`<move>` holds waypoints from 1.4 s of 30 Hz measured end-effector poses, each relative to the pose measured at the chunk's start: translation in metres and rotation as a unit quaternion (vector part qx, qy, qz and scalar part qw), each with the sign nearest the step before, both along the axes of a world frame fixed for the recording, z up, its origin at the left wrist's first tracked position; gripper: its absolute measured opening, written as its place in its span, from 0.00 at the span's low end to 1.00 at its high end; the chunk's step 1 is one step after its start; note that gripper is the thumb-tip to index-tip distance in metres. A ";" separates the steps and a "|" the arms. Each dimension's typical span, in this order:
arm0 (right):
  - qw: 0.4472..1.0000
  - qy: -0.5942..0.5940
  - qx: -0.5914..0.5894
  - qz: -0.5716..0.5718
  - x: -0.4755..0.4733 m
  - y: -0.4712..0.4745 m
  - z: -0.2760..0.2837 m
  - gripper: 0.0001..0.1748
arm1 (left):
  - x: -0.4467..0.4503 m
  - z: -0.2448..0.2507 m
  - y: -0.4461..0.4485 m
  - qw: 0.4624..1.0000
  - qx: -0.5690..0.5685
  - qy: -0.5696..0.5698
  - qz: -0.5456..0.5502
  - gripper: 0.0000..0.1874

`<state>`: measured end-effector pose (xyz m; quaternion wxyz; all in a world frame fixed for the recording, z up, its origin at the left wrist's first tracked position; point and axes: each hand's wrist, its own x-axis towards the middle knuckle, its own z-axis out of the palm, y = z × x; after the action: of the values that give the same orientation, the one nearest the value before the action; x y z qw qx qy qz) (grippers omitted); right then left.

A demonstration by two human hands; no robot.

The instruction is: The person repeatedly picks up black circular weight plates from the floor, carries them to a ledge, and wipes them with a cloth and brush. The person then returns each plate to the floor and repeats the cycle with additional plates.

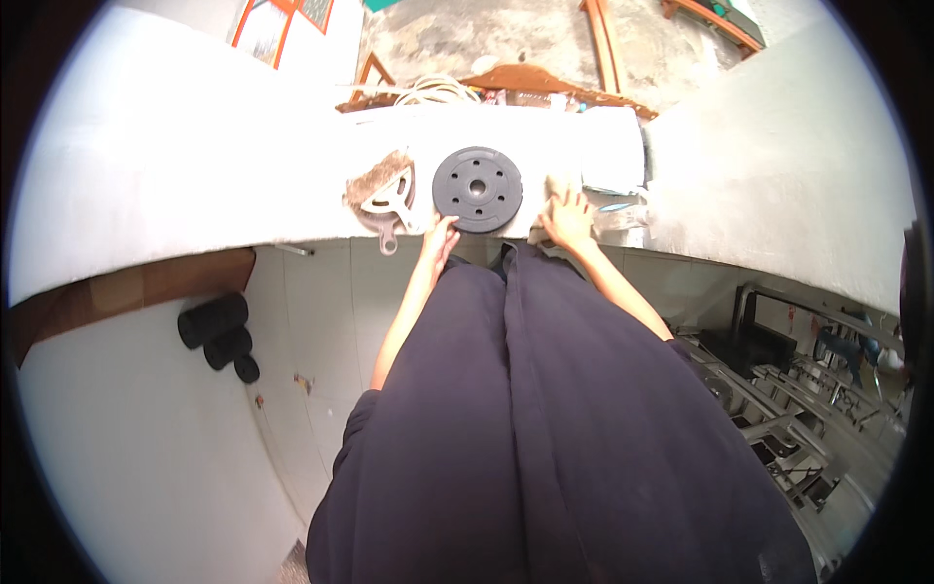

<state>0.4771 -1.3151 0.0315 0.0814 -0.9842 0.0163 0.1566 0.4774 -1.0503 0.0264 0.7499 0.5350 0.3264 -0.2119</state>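
A round black weight plate [478,169] with a centre hole and a ring of smaller holes lies on the white ledge [292,212]. My left hand [441,239] touches the plate's lower left edge with its fingertips. To the right of the plate, my right hand [569,219] rests with spread fingers on a pale cloth-like item [559,186]; whether it grips this is unclear. Left of the plate are a white slotted bracket-like part [394,196], a brown fibrous piece [378,177] and a greyish part with a ring end [388,239].
Clear plastic-like packaging [620,216] and a white sheet-like item [611,150] lie at the right. Coiled pale cable [438,89] sits beyond the ledge, by a brown wooden edge [522,77]. Black cylinders [213,321] stand lower left; metal frames [795,394] fill the lower right.
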 end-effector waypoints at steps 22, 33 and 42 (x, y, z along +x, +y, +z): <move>0.870 -0.193 0.067 0.448 0.056 0.199 -0.001 0.29 | -0.003 -0.031 0.104 0.987 0.158 0.018 -0.014 0.30; 0.851 -0.296 0.371 0.224 0.063 0.182 0.097 0.18 | -0.041 -0.022 0.148 0.934 0.306 -0.006 -0.182 0.35; 0.968 -0.164 0.181 0.062 0.062 0.108 0.095 0.16 | -0.071 -0.040 0.150 0.835 0.439 -0.007 -0.332 0.36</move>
<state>0.5387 -1.2075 0.1261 0.2497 -0.9644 -0.0873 -0.0016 0.4065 -0.9004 -0.0133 0.3227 0.8857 0.1826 -0.2794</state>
